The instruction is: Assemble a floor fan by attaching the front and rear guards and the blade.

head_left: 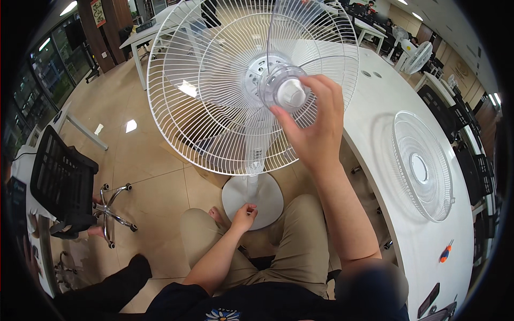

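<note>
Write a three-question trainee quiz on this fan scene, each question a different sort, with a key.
1. True or false: the right hand grips the clear hub of the fan blade at the centre of the rear guard.
2. Where does the loose front guard lie?
A. on the floor
B. on the white table
C. on a chair
3. Fill in: the left hand hovers near the fan's round ____.

Key: 1 true; 2 B; 3 base.

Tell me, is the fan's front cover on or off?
Off. The front grille lies flat on the white table, apart from the fan. The right hand reaches straight to the clear blade hub, with no cover in between.
</note>
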Demonstrator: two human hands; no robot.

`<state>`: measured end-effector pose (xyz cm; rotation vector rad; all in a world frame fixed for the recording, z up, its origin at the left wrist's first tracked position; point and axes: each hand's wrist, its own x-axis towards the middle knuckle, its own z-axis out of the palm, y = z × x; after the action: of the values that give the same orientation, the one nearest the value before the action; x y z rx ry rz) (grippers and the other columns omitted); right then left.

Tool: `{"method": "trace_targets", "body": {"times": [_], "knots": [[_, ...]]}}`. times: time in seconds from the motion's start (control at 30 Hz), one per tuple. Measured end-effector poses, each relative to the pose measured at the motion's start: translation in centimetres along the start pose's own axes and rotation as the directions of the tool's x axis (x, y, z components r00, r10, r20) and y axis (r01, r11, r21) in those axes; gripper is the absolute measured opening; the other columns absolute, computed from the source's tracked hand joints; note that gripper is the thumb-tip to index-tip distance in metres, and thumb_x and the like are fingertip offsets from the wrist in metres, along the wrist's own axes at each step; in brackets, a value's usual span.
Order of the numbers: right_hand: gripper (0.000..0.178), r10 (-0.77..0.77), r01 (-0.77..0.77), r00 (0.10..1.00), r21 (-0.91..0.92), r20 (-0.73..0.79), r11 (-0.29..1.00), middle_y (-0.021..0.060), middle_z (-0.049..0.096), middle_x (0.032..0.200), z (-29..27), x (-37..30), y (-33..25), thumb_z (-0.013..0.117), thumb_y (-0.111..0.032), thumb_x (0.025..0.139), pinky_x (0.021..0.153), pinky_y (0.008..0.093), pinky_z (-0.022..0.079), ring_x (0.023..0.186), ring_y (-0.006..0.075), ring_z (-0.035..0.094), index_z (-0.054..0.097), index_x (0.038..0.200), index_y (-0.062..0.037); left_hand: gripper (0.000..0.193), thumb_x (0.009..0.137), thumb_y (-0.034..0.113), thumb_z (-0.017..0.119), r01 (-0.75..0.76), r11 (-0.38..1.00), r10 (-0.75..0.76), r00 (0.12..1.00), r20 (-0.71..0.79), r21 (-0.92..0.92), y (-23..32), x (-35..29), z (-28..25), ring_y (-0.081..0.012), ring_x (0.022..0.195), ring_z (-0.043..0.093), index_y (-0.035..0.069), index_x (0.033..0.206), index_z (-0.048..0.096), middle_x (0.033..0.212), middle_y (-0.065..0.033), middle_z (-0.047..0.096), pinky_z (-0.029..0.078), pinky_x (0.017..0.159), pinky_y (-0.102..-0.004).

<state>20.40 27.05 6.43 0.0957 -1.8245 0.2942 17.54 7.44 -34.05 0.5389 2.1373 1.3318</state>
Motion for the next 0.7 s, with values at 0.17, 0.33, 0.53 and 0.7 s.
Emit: {"method": "trace_targets", "body": {"times": [0.17, 0.33, 0.53, 0.7], "knots": [[0.054, 0.108, -0.102, 0.992, -0.087, 0.069, 0.991, 0.0128, 0.061, 0.113, -0.3, 0.2, 0.5, 0.089, -0.016, 0.072, 0.084, 0.0414, 0.050, 0.101, 0.0318, 0.060, 0.062, 0.117, -0.0030, 0.028, 0.096, 0.018, 0.068, -0.023, 0.999, 0.024, 1.000, -0.020, 0.022, 0.0, -0.3, -0.2, -0.0270, 0.089, 0.071, 0.004, 0.120, 0.066, 0.103, -0.0146, 0.073, 0.055, 0.082, -0.0380], [0.048, -0.005, 0.009, 0.994, -0.038, 0.105, 0.999, 0.0120, 0.061, 0.113, -0.7, 0.5, 0.3, 0.083, -0.007, 0.072, 0.085, 0.0409, 0.050, 0.101, 0.0317, 0.060, 0.063, 0.116, -0.0056, 0.028, 0.096, 0.018, 0.067, -0.004, 1.000, 0.005, 1.000, -0.023, 0.031, 0.3, -0.5, -0.4, -0.0270, 0.091, 0.071, 0.003, 0.120, 0.067, 0.103, -0.0148, 0.073, 0.055, 0.081, -0.0382], [0.051, -0.052, 0.048, 0.994, 0.041, 0.095, 0.998, 0.0115, 0.062, 0.115, -1.3, 0.7, 0.0, 0.082, -0.005, 0.072, 0.087, 0.0403, 0.051, 0.103, 0.0328, 0.061, 0.063, 0.120, -0.0074, 0.028, 0.096, 0.019, 0.068, 0.002, 0.999, 0.000, 0.999, -0.035, 0.047, -0.5, 0.0, -0.1, -0.0291, 0.095, 0.071, 0.005, 0.120, 0.067, 0.104, -0.0152, 0.073, 0.055, 0.085, -0.0399], [0.050, -0.009, 0.007, 0.993, 0.017, 0.115, 1.000, 0.0113, 0.062, 0.111, -1.6, 1.3, 0.1, 0.085, -0.011, 0.073, 0.085, 0.0402, 0.051, 0.101, 0.0331, 0.062, 0.063, 0.118, -0.0060, 0.029, 0.096, 0.021, 0.068, -0.005, 0.999, 0.006, 1.000, -0.021, 0.053, -0.5, 0.0, -0.2, -0.0301, 0.097, 0.071, 0.005, 0.120, 0.067, 0.106, -0.0152, 0.073, 0.055, 0.087, -0.0399]]}}
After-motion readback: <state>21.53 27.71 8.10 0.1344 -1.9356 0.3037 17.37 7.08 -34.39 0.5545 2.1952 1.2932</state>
